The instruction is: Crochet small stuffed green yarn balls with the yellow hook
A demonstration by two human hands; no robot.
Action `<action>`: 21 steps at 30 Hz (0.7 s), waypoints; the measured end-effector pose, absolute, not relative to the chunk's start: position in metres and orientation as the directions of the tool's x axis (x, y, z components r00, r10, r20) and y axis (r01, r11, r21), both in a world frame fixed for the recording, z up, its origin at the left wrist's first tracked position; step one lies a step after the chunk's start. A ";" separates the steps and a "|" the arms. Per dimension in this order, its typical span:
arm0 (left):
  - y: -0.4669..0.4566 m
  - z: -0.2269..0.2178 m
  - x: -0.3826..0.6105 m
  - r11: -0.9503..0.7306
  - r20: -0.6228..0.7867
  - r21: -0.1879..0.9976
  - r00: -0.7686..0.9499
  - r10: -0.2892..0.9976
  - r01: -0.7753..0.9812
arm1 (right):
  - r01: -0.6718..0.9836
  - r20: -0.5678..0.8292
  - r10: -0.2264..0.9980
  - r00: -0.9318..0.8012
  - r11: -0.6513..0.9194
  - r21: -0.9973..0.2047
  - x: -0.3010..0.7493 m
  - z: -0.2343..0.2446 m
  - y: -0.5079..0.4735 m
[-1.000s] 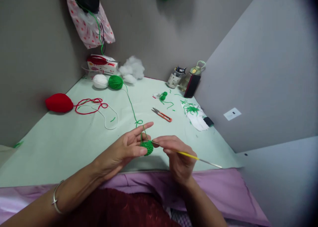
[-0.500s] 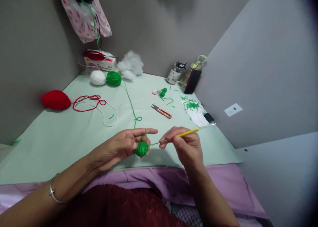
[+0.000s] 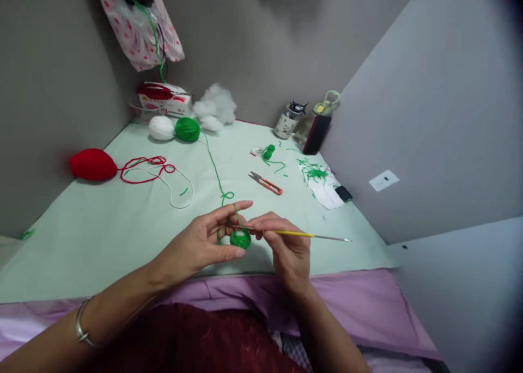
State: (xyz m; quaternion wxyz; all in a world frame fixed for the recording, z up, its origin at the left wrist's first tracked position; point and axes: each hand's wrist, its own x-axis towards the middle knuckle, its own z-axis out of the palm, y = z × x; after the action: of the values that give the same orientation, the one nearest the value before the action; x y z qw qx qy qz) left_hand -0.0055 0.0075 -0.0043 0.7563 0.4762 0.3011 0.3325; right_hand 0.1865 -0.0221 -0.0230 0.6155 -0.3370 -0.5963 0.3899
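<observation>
- Green yarn strand point(image 3: 216, 177) runs from the round green ball of yarn point(image 3: 188, 129), far ahead of my left hand point(image 3: 200, 245), down to that hand and over its outstretched forefinger.
- Half a second ago my right hand point(image 3: 288, 250) was higher and apart from the left. The thin metal crochet hook with a yellow grip point(image 3: 294, 233) was tilted up to the right, its tip clear of the work.
- Now my hands have closed together and the hook lies almost level, its tip at the top edge of the small round green crocheted piece point(image 3: 240, 239).
- From that I judge the hook is back at the piece for another stitch, not drawing away.
- My left hand is half open: thumb and middle fingers pinch the piece, forefinger straight.
- My right hand is curled shut around the hook's grip, pen-fashion, just right of the piece.
- The piece sits between my two hands, above the near edge of the pale green table point(image 3: 102, 226).
- Orange-handled thread snips point(image 3: 266, 183) lie beyond my right hand, untouched.
</observation>
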 end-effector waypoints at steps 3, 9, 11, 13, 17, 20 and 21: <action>0.009 -0.001 -0.008 0.268 -0.109 0.945 0.593 0.798 -0.188 | -0.239 0.389 0.921 -0.023 0.372 -0.897 0.186 -0.021 -0.018; 0.009 0.001 -0.011 0.227 -0.100 0.963 0.587 0.803 -0.147 | -0.352 0.324 0.942 -0.089 0.275 -0.895 0.189 -0.019 -0.015; 0.008 0.002 -0.011 0.219 -0.097 0.966 0.592 0.800 -0.137 | -0.316 0.347 0.931 -0.113 0.297 -0.901 0.192 -0.018 -0.016; 0.008 0.002 -0.011 0.204 -0.092 0.971 0.590 0.802 -0.127 | -0.257 0.373 0.917 -0.141 0.330 -0.908 0.195 -0.016 -0.016; 0.009 0.001 -0.011 0.186 -0.092 0.977 0.579 0.810 -0.105 | -0.083 0.422 0.888 -0.183 0.414 -0.906 0.200 -0.007 -0.019; 0.010 0.002 -0.012 0.174 -0.093 0.981 0.578 0.811 -0.087 | 0.011 0.431 0.877 -0.211 0.444 -0.896 0.201 0.000 -0.021; 0.011 0.003 -0.012 0.171 -0.095 0.982 0.577 0.811 -0.078 | 0.017 0.430 0.877 -0.216 0.444 -0.896 0.202 0.001 -0.022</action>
State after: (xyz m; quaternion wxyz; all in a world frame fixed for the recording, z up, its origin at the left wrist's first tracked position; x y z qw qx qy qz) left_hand -0.0120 0.0108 0.0026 0.6911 0.5578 0.3283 0.3217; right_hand 0.2019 -0.0220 0.0006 0.5285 -0.3359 -0.6653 0.4065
